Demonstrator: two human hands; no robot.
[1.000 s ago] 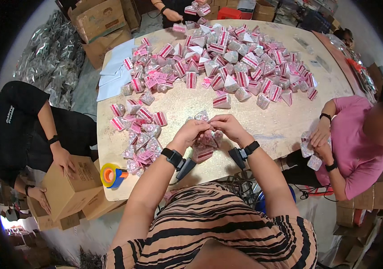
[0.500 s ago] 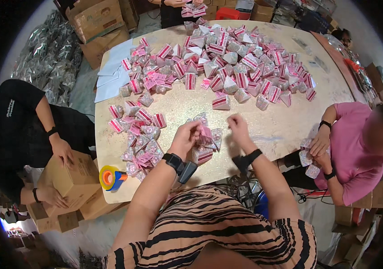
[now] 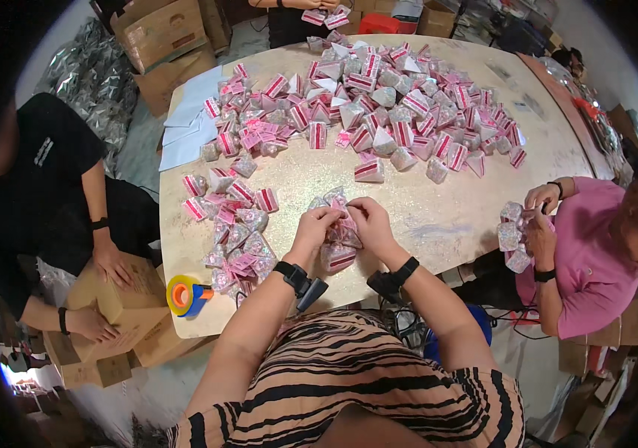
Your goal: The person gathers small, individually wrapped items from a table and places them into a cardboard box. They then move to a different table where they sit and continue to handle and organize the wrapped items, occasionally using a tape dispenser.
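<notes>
Near the table's front edge lies a small bunch of clear, glittery pyramid-shaped packets with pink and dark red stripes. My left hand is closed at the bunch's left side, thumb and fingers pinching at the pink tags on top. Opposite it, my right hand is also closed, its fingertips meeting the same pink tags. The two hands almost touch. What exactly sits between the fingertips is partly hidden by the fingers. To the left lies another cluster of such packets, with pink tags among them.
A large heap of striped packets covers the far table. White sheets lie at the left edge, a tape roll at the front left corner. One person rests hands on a carton; another in pink holds packets.
My right hand has moved left and down onto the bunch, beside my left hand. The person in pink has raised their packets; the person at left has shifted slightly.
</notes>
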